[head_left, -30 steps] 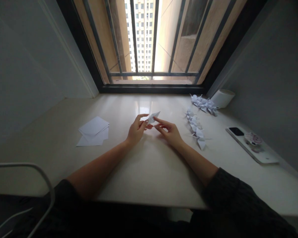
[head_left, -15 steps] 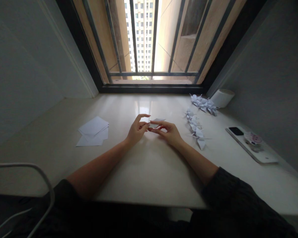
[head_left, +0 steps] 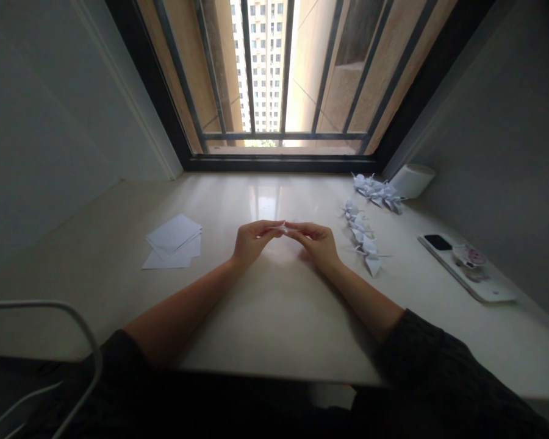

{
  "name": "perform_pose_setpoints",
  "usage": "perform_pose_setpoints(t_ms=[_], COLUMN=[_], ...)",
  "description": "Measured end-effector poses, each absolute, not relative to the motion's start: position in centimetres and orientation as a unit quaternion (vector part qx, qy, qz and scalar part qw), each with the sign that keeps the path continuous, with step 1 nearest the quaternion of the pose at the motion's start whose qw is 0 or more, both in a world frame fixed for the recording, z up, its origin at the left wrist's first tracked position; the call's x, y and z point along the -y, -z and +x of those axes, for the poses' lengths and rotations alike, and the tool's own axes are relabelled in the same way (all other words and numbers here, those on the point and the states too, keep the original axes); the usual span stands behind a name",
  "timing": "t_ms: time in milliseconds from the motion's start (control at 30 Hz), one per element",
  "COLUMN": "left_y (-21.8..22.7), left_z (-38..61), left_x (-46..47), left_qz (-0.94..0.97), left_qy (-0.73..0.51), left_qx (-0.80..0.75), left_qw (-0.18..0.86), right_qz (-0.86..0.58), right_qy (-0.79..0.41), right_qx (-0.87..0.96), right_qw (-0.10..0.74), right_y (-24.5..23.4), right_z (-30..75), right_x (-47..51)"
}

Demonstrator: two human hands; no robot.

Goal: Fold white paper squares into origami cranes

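Observation:
Between my fingertips, just above the middle of the white counter, is a small piece of folded white paper, mostly hidden by the fingers. My left hand pinches it from the left, thumb below and fingers on top. From the right, my right hand grips it the same way, and the fingertips of both hands meet. To the right of my hands lies a row of folded paper cranes. A stack of white paper sheets rests to the left.
More paper cranes are heaped at the back right beside a white roll. A phone with a round grip lies on the right. A pale cable loops at the lower left. A barred window stands behind the counter.
My left index finger has come down from its raised position onto the paper. Both hands have closed together at the fingertips, and less of the paper shows.

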State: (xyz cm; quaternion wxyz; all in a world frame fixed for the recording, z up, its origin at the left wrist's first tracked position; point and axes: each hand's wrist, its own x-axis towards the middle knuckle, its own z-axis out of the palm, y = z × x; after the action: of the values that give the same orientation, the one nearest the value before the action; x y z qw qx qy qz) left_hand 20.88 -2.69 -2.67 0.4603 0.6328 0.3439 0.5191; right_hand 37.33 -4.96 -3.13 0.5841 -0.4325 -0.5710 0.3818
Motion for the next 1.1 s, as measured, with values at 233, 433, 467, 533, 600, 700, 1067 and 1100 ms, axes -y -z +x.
perform_pose_setpoints(t_ms=[233,433,467,533,600,700,1067,1100], left_y=[2.56,2.62,2.64,2.68,2.68,2.59,2.69,2.7], left_z=[21.12,21.31,21.32,21.31,21.28,21.24,21.31,21.33], left_x=[2.79,2.67,2.66,2.65,2.67,2.72,2.64,2.65], left_qz=[0.615,0.596,0.595,0.592,0.591,0.587,0.579,0.582], left_qy=[-0.525,-0.523,-0.524,-0.525,-0.526,-0.525,-0.532,-0.532], left_qx=[-0.36,-0.363,-0.362,-0.359,-0.358,-0.36,-0.371,-0.373], left_qw=[0.465,0.489,0.491,0.494,0.496,0.501,0.493,0.49], right_qz=[-0.435,-0.425,-0.426,-0.426,-0.428,-0.428,-0.428,-0.431], right_qy=[-0.391,-0.408,-0.405,-0.398,-0.396,-0.398,-0.392,-0.391], right_qx=[0.541,0.521,0.522,0.525,0.526,0.526,0.545,0.544], right_qw=[0.604,0.618,0.618,0.619,0.619,0.618,0.605,0.604], right_y=[2.88,3.06,3.09,3.11,3.1,3.09,3.35,3.32], right_z=[36.94,36.8,36.81,36.83,36.85,36.9,37.04,37.02], right_x=[5.01,4.84,4.83,4.85,4.86,4.84,4.67,4.68])
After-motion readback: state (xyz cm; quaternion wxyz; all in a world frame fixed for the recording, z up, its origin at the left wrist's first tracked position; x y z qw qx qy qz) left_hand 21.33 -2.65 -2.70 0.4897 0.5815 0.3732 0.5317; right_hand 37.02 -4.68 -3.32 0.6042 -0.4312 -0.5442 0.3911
